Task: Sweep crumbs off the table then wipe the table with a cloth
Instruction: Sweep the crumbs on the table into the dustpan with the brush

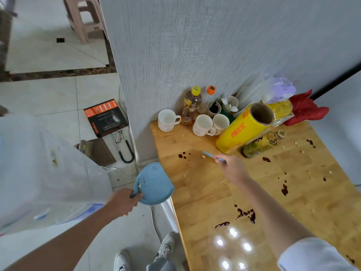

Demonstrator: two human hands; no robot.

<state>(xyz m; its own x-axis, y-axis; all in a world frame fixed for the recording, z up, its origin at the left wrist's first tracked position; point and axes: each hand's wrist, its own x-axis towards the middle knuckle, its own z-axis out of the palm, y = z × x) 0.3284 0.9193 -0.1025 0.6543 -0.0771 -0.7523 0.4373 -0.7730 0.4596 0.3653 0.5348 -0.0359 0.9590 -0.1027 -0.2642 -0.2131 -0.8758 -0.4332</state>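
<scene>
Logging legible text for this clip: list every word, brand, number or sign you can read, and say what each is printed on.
"JIN SUNKAP", as best it reads, upside down: yellow roll lying on the table.
Green bottle: dark lettering, too distorted to read.
Mugs: faint printing, too small.
Yellow-capped bottle: label too small.
Black-and-orange box on the floor: lettering blurred.
Plastic bag: printed label, unreadable.

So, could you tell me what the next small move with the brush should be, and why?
Probably draw the brush in the right hand toward the table's left edge, sweeping the crumb by its tip toward the dustpan. The left hand holds the pan just off that edge, with a few crumbs in it.
</scene>
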